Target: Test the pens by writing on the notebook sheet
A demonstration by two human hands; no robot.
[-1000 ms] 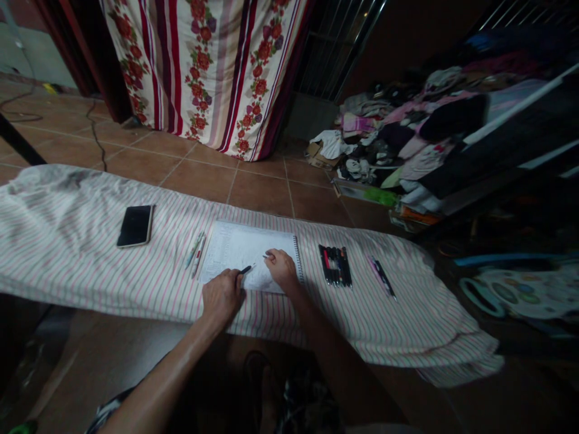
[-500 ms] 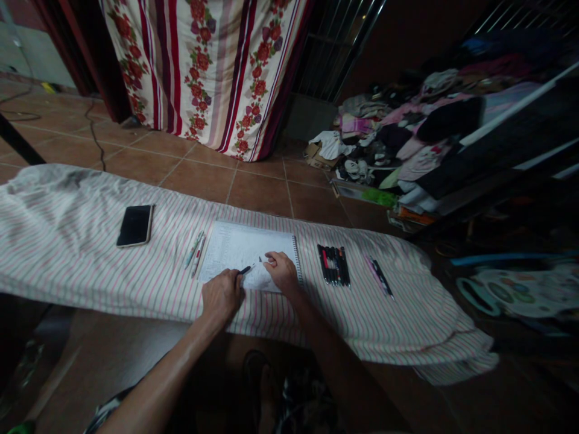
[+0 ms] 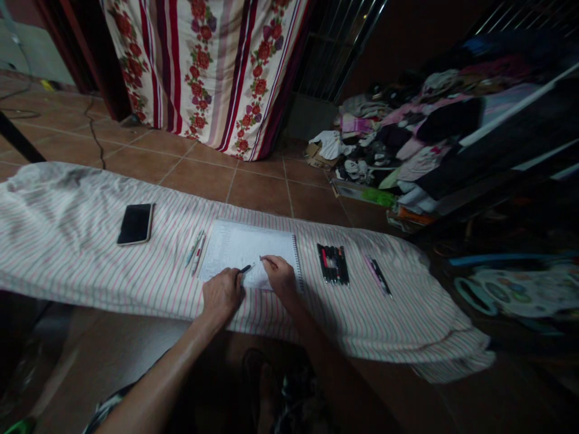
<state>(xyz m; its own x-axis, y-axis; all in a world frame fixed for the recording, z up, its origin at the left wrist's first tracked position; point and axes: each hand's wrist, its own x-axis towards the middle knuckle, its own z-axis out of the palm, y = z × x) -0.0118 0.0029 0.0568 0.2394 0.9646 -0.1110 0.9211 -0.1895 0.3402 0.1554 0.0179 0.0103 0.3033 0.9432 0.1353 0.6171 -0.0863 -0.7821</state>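
Right hand just reached that small dark bit over the notebook, fingertips look pinched on it now, so both grips seem occupied; left hand is still pinching the black pen, tip near the bit, above the page

A hand could pass over the striped cloth between the spiral notebook and the row of dark pens at right. Two light pens crowd the notebook's left edge; beyond, wide cloth reaches a touchscreen device. Left hand and right hand obstruct the notebook's near side.
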